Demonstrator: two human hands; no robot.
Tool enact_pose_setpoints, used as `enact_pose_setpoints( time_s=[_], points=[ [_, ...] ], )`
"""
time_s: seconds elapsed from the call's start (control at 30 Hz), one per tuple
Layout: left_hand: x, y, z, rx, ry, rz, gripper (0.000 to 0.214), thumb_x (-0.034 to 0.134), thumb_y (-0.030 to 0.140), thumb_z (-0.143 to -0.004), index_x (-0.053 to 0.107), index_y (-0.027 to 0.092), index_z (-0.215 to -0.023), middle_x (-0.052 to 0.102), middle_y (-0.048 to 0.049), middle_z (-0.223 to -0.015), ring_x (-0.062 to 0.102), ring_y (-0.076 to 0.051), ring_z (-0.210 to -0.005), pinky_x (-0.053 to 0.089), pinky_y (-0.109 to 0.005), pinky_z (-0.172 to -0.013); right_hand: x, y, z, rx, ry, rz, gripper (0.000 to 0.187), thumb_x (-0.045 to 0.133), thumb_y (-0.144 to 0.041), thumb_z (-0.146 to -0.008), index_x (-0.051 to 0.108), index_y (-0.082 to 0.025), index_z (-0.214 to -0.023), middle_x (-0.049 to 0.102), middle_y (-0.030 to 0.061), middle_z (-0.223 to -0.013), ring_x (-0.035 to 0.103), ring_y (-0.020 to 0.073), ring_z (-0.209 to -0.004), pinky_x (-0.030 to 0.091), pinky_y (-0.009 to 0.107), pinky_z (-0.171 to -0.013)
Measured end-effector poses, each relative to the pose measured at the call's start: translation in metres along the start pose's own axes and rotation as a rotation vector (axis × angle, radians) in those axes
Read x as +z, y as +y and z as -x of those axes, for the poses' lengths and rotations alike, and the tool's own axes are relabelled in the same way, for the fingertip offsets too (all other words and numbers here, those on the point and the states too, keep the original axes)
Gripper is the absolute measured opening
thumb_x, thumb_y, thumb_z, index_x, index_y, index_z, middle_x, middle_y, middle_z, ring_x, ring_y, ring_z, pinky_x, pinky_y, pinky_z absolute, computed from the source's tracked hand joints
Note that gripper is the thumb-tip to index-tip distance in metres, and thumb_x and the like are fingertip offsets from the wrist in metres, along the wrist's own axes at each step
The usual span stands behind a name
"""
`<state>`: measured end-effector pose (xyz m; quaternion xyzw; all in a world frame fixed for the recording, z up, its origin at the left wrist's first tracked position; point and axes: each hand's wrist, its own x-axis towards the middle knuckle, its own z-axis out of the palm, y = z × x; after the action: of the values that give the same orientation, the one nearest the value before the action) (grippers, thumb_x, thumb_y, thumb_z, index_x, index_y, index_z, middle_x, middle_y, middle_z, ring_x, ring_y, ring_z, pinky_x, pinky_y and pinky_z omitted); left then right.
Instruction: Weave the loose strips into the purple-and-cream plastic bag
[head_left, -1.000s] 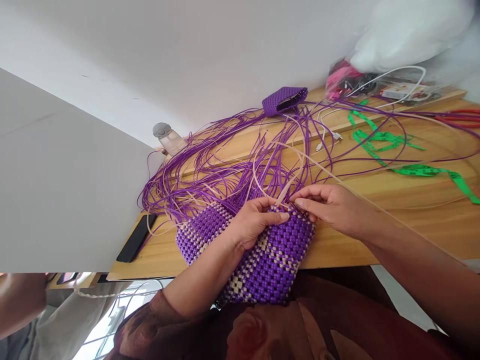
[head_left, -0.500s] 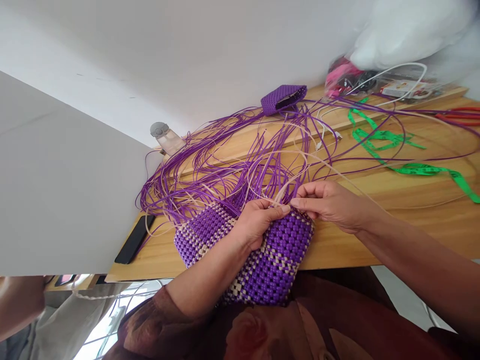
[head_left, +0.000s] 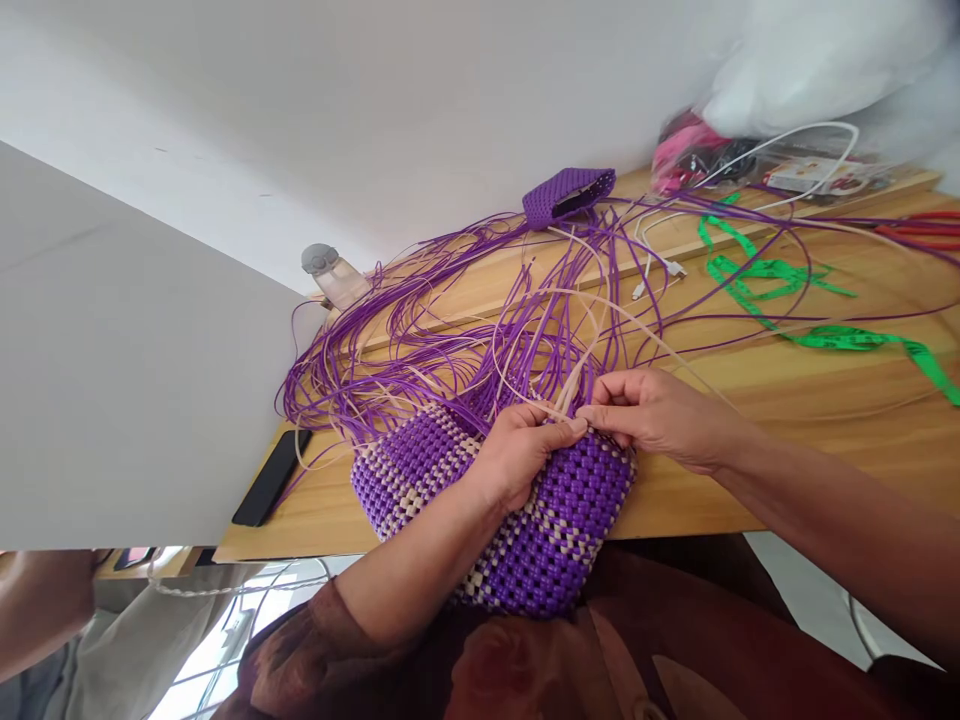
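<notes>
A purple and beige woven basket rests against the table's front edge and my lap, with loose purple strips fanning from its upper rim. My left hand is closed on the rim, thumb on top near the beige strips. Close beside it, my right hand pinches at the same rim, thumb and forefinger together. Whatever strip end lies between those fingertips is too small to make out. The left fingers are partly hidden behind the weave.
A smaller purple woven piece lies by the wall. Around it are a bottle, a black phone, a green tape measure, a white cable, red-handled tools and plastic bags. Another person's arm shows at lower left.
My right fingertips have moved slightly left and down, meeting the left thumb at the rim. The beige strips above have shifted, and the basket has moved slightly right.
</notes>
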<state>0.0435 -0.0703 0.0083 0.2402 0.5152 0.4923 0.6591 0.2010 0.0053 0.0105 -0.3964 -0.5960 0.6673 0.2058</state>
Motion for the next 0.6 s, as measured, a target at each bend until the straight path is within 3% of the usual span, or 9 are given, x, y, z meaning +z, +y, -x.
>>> enact_pose_setpoints(
  time_s=[0.3, 0.5, 0.6],
  points=[
    [0.001, -0.001, 0.000, 0.063, 0.017, -0.001, 0.035, 0.090, 0.032, -0.053, 0.068, 0.012, -0.071, 0.066, -0.0003, -0.064, 0.058, -0.011, -0.063, 0.044, -0.026, -0.071, -0.009, 0.001, -0.001, 0.053, -0.078, 0.018, 0.047, 0.083, -0.055, -0.063, 0.055, -0.017, -0.064, 0.053, -0.0025, -0.049, 0.040, 0.0047, -0.042, 0.025, 0.017, -0.037],
    [0.001, -0.004, 0.000, 0.033, 0.037, 0.006, 0.038, 0.092, 0.031, -0.048, 0.066, 0.013, -0.070, 0.065, -0.0001, -0.063, 0.057, -0.011, -0.061, 0.044, -0.028, -0.071, -0.010, 0.001, 0.001, 0.028, -0.147, 0.055, 0.041, 0.080, -0.051, -0.068, 0.058, -0.018, -0.075, 0.056, -0.0024, -0.054, 0.045, 0.0068, -0.045, 0.030, 0.017, -0.037],
    [0.001, -0.003, 0.000, 0.044, 0.034, 0.005, 0.036, 0.090, 0.032, -0.051, 0.067, 0.012, -0.071, 0.066, -0.0009, -0.064, 0.057, -0.012, -0.062, 0.044, -0.028, -0.072, -0.012, 0.001, -0.001, 0.034, -0.105, 0.048, 0.043, 0.079, -0.055, -0.069, 0.057, -0.018, -0.071, 0.056, -0.0020, -0.052, 0.044, 0.0062, -0.043, 0.029, 0.018, -0.037]
  ],
)
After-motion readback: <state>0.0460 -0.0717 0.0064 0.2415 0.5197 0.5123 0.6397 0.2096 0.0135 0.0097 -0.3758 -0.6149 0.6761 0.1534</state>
